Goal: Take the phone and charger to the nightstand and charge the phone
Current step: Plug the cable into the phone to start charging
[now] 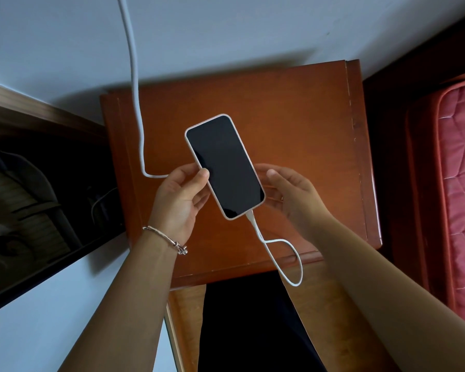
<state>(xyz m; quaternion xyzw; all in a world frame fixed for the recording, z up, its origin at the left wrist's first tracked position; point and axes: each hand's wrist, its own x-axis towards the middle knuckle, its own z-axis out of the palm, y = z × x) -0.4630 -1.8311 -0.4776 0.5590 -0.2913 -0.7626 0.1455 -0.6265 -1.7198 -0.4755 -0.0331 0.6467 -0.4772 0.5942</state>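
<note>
A phone (224, 166) in a pale case, its screen dark and facing up, hangs above the brown wooden nightstand (301, 124). My left hand (179, 200) grips the phone's left edge, thumb on the screen's rim. My right hand (293, 196) cups the phone's right edge with fingers apart; contact is unclear. A white charger cable (134, 76) comes down along the wall from the top of the view, bends on the nightstand and passes behind my left hand. Its plug end (250, 217) sits in the phone's bottom port, and the cable loops below the nightstand's front edge.
A pale wall (226, 30) stands behind the nightstand. A bed with a red quilted mattress (459, 167) lies to the right. To the left is a dark open shelf unit (38, 189) with things inside. My dark trouser leg (253, 326) is below.
</note>
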